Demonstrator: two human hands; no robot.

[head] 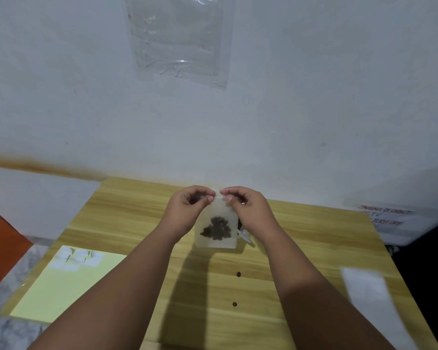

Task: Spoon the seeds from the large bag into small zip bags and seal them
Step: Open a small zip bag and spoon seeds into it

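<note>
Dim, soft indoor light, wide-angle bend at the edges.
Arm shadows fall on the bench (314, 261); corners blurred, glare on wall plastic (180, 41).

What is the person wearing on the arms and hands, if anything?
Nothing shows. The left hand and the right hand wear no gloves; both forearms are bare to the picture's lower edge, with no sleeve, watch or bracelet.
</note>
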